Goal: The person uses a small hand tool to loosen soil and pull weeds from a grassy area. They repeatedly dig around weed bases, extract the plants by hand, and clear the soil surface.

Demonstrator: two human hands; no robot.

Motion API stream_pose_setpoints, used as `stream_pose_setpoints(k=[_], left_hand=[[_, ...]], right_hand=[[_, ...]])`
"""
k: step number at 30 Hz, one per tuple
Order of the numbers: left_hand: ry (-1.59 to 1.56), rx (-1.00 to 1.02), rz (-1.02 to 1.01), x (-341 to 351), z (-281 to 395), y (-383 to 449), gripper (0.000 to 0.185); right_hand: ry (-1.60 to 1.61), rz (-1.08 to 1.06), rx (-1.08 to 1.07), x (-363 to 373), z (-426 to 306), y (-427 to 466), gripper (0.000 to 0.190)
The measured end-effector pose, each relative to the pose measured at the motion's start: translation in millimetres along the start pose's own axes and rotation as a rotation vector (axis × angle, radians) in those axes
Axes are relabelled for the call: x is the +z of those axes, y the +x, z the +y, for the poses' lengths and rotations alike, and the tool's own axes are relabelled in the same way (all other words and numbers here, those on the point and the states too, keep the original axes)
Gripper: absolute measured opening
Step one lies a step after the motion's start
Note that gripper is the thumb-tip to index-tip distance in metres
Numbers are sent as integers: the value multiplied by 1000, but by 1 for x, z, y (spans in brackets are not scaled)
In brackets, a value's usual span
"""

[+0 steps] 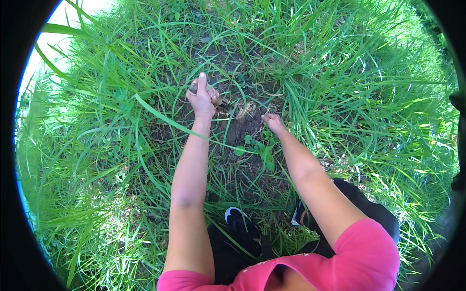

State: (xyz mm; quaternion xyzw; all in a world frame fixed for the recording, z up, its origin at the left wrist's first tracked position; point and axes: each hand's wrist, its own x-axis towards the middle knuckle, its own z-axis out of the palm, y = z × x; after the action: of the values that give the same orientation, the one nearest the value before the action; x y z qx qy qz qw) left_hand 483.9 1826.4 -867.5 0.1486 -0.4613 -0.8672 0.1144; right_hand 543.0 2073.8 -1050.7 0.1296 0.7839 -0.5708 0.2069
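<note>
My left hand is closed around the handle of a hand tool, its thumb pointing up. The tool's dark lower part slants toward the soil to the right; its tip is hard to make out. To the right, my right hand is low over the ground with fingers pinched together; thin stems or roots are at the fingertips, too small to tell whether they are held. Between the hands lies a patch of bare dark soil with pale dry roots. A small broad-leaved plant grows just below my right hand.
Tall green grass surrounds the soil patch, with long blades arching over my left forearm. A dark shoe with a white edge is below the soil, and another shoe is to its right.
</note>
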Motion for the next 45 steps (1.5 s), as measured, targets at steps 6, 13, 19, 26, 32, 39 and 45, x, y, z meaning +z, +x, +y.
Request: stream_pose_setpoints(k=[6,13,19,26,32,39,45], left_hand=[[-52,323,85,43,44,11,37],[-322,-44,558,-71,-98,4,40],[-322,-17,512,-63,-80,-7,43],[22,223,195,29,31,2,40],[-25,-118,608,-8,-34,-28,34],[-163,-238,1086,-103,-76,-37,42],[-297,89,809,-83,-67,-75,38]], right_hand=[[45,-54,113,-4,2,8,34],[379,186,2,12,52,28,29],[220,273,-23,9,72,39,28],[-17,-34,127,-8,18,10,33],[-662,-189,193,-16,-40,10,78],[-961,-454,21,-4,-44,-14,65],[120,-248,414,-30,-47,-30,21]])
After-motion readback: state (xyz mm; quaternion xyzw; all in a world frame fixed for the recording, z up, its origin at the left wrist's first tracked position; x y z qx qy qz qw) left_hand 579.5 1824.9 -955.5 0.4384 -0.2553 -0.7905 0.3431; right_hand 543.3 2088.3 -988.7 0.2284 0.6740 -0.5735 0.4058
